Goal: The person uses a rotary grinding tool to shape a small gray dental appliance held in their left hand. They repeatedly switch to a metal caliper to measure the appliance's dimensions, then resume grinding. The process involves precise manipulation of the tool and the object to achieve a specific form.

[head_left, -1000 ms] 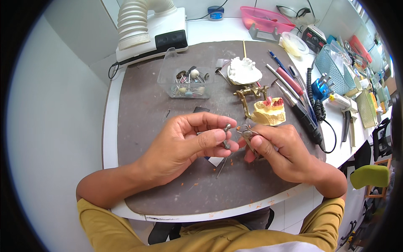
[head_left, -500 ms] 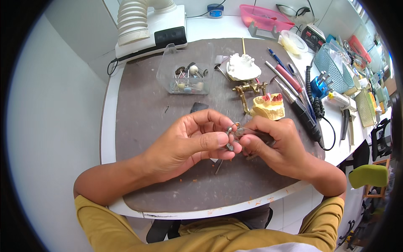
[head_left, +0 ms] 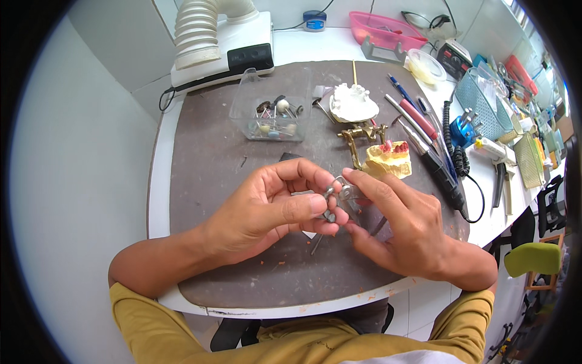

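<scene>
My left hand (head_left: pixel 270 203) pinches a small grey metal dental casting (head_left: pixel 330 212) between thumb and fingertips above the mat. Against it lies a curved-tipped metal caliper (head_left: pixel 347 193), held by my right hand (head_left: pixel 403 221) with the index finger on top and the thumb below. The fingers partly hide both pieces, so I cannot tell whether the tips touch the casting. Beyond the hands are a yellow dental model (head_left: pixel 388 160) with red wax on its teeth, a brass articulator (head_left: pixel 351 142) and a white plaster model (head_left: pixel 353 104).
A clear plastic box (head_left: pixel 267 130) of burs and polishing points stands behind my left hand. To the right lie a handpiece (head_left: pixel 439 173) with a coiled cord, pens and a blue basket (head_left: pixel 476 97). A white machine with a hose (head_left: pixel 203 30) sits at the back left.
My right hand's fingers have spread and straightened around the caliper, showing more of it. My left hand keeps hold of the casting in nearly the same place.
</scene>
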Tool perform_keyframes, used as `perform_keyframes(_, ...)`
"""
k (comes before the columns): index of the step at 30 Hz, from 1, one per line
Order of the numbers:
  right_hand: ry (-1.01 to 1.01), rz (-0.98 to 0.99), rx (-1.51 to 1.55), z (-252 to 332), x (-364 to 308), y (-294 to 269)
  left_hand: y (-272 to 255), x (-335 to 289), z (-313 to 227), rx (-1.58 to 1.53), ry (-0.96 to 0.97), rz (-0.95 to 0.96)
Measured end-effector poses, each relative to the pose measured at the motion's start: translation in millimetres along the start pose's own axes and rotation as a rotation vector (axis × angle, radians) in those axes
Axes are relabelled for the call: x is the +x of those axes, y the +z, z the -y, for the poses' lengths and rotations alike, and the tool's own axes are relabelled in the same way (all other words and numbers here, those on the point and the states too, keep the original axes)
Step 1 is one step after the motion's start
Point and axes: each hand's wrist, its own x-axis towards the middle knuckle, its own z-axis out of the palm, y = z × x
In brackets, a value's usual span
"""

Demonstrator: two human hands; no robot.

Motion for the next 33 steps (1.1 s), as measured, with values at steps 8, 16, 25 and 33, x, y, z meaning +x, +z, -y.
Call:
perform_keyframes(8,0.034,-0.012,0.36,-4.9,-0.5,-5.7,-5.6,1.9,-1.0,0.07,0.117,-0.059)
perform_keyframes(16,0.087,0.073,0.466,-4.4,-1.5,-3.0,-6.1,2.1,-1.5,0.112,0.144,-0.076)
perform_keyframes(25,0.1,0.085,0.47,-6.3,-0.2,-4.6,-5.1,1.8,-1.9,0.12,0.145,-0.094)
perform_keyframes(33,0.118,0.073,0.511,-7.2,-0.8,-2.1,-6.8,1.5,0.1,0.144,0.183,-0.105)
